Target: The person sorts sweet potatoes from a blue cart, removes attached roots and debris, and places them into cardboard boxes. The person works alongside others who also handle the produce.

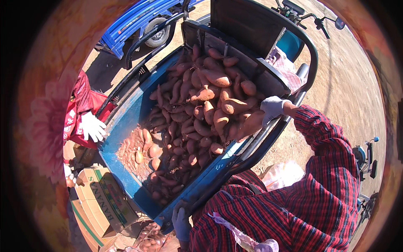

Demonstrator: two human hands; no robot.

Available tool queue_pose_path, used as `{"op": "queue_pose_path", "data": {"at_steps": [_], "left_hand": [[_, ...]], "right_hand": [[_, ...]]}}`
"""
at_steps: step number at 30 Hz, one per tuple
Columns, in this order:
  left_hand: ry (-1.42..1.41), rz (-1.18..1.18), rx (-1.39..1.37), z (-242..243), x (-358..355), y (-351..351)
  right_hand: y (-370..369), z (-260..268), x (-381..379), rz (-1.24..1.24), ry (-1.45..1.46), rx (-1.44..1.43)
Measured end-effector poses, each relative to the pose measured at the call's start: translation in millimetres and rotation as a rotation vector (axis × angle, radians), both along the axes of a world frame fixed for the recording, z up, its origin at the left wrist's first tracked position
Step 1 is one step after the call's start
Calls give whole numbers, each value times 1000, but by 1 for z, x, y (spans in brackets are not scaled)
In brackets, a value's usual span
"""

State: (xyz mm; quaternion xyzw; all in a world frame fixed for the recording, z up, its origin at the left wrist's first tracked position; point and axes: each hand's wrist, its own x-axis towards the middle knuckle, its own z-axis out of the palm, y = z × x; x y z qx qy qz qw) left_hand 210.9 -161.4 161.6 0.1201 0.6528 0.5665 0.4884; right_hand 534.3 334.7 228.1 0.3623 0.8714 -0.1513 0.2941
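My right hand (272, 108), in a pale glove, is closed around the upper end of a large sweet potato (250, 126), just inside the side rail (285, 118). Down at the near corner of the blue cargo bed (163, 217), my left hand (182, 224) touches the metal, also gloved; its grip is partly in shadow. Striped red-and-navy sleeves cover both my arms. A large heap of sweet potatoes (192, 119) fills the far and right parts of the bed. Several loose ones (155, 150) lie on soil (129, 156) towards the left end.
A co-worker's white-gloved hand (92, 126) is beside the bed's left end. Below it stands a cardboard banana box (105, 198). A dark metal rail (143, 67) runs along the far side. Beyond are a blue vehicle (130, 23) and handlebars (310, 17). A plastic bag (283, 174) lies on the ground.
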Motion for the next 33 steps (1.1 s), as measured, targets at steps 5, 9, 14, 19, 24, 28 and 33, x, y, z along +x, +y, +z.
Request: {"op": "queue_pose_path", "data": {"at_steps": [5, 9, 14, 19, 24, 28, 33], "left_hand": [[-402, -188, 93, 47, 10, 94], [-1031, -200, 377, 34, 32, 156], [-1097, 88, 465, 47, 26, 177], [-670, 100, 464, 42, 9, 151], [-772, 30, 558, 36, 1, 140], [-599, 62, 548, 38, -2, 118], [-607, 170, 697, 40, -8, 63]], "right_hand": [[-67, 33, -28, -43, 433, 148], [-144, 49, -78, 57, 720, 400], [-198, 52, -90, 330, 992, 196], [-197, 33, -82, -284, 1212, -263], [-196, 33, -111, -355, 1256, -392], [-211, 50, -160, -167, 1243, -479], [-265, 53, -222, 96, 1237, -579]]}}
